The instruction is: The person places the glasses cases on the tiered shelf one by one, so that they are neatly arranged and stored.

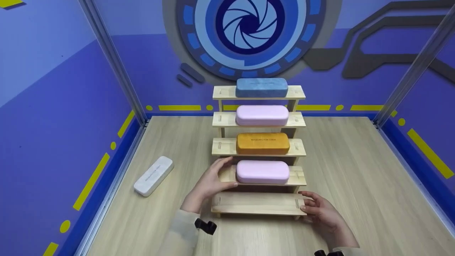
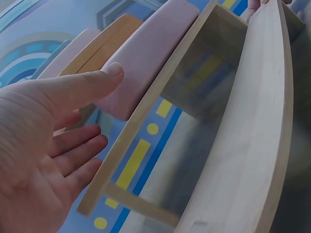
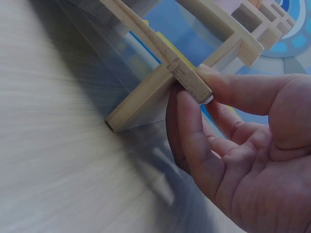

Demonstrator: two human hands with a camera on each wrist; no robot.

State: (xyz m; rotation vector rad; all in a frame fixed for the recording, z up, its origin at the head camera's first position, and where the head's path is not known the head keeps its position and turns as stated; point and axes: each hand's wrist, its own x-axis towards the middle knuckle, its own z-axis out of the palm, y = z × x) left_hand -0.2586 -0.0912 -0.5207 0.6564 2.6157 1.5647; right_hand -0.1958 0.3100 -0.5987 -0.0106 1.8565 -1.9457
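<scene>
A wooden tiered stand (image 1: 257,203) bears eyeglass cases on its upper steps: blue (image 1: 262,88) on top, then pink (image 1: 262,115), then orange (image 1: 263,143), with another pink case (image 1: 262,172) below them. Its lowest step holds no case. My right hand (image 1: 321,210) pinches the right end of that lowest step; the right wrist view shows thumb and fingers (image 3: 192,116) on either side of the board's end. At the left end of the step with the lower pink case, my left hand (image 1: 209,179) is spread, its thumb (image 2: 92,82) in front of that case in the left wrist view.
A white eyeglass case (image 1: 154,176) lies slantwise on the wood-grain table (image 1: 181,142), left of the stand. Blue-purple panels (image 1: 142,71) with metal corner posts (image 1: 113,64) enclose the table at the back and both sides.
</scene>
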